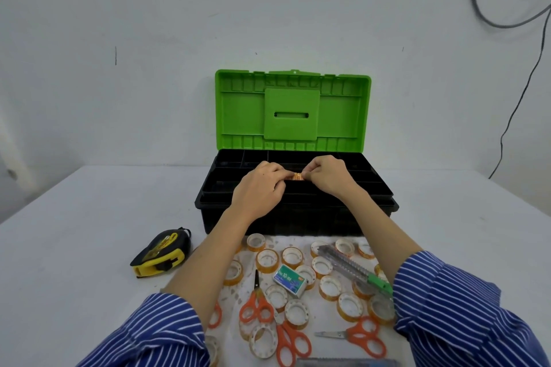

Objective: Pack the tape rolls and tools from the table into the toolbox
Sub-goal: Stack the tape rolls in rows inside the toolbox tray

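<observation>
The black toolbox stands open at the table's middle, its green lid upright. Over its black top tray, my left hand and my right hand together pinch a small orange-edged tape roll, one hand on each side. In front of the box lie several clear tape rolls, orange-handled scissors, a second pair, a green utility knife and a staple box.
A yellow and black tape measure lies to the left of the toolbox on the white table. A white wall is close behind the box. Cables hang on the wall at the right.
</observation>
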